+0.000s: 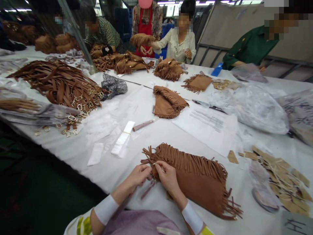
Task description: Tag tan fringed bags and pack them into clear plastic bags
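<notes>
A brown suede fringed bag (195,176) lies flat on the white table (117,169) right in front of me. My left hand (139,175) is pinched at the bag's left corner, fingers closed on a small part there. My right hand (167,178) rests on the same corner, fingers curled around a small metal ring or fitting. A thin brown strap piece (148,190) hangs below my hands. Both wrists wear white cuffs.
A pile of brown straps with metal buckles (61,86) lies at the left. Another fringed bag (167,102), a printed paper sheet (207,125), clear plastic bags (254,104) and cardboard tags (281,179) are around. Several other people work at the far side.
</notes>
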Motion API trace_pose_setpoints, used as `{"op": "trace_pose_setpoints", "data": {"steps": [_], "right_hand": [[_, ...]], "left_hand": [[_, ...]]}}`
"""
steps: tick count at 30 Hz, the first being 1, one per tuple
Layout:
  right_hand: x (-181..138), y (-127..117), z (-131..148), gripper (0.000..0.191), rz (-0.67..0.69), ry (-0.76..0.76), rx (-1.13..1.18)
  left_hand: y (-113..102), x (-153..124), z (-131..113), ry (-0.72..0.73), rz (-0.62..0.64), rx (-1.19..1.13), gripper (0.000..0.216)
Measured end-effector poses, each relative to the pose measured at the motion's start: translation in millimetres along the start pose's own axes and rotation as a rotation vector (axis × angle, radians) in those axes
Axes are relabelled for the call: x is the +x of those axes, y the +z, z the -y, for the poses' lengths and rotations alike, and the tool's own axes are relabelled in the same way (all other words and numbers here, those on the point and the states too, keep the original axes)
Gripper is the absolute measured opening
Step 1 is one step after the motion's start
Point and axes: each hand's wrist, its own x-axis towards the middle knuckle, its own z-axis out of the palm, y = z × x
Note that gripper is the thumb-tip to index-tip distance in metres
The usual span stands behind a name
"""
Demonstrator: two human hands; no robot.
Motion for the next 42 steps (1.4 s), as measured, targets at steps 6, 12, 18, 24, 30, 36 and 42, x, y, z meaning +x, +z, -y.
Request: {"op": "trace_pose_setpoints", "data": {"steps": [6, 12, 18, 24, 30, 36, 42], "right_hand": [[0, -10, 1, 0.023, 0.105, 0.075, 0.059], [-1, -12, 3, 0.018, 0.238, 0.103, 0.1], [-1, -13, -2, 0.013, 0.305, 0.06, 0.01], [1, -10, -2, 0.013, 0.338, 0.037, -0.035], [1, -5, 0, 0.014, 0.327, -0.033, -0.09], [-2, -4, 0, 0.017, 0.289, -0.133, -0.211], [-2, -8, -1, 0.019, 0.31, -0.158, -0.167]], "left_hand": [[-1, -1, 8, -0.054, -0.012, -0.128, 0.045], [-3, -6, 17, -0.025, -0.035, -0.265, 0.043], [-2, -9, 19, 0.05, -0.028, -0.321, 0.04], [-2, -8, 24, 0.103, -0.013, -0.292, 0.033], [1, -12, 22, 0.168, -0.086, -0.126, 0.02], [4, -19, 13, 0.317, -0.219, 0.136, 0.012], [5, -24, 15, 0.348, -0.259, 0.238, 0.011]]}}
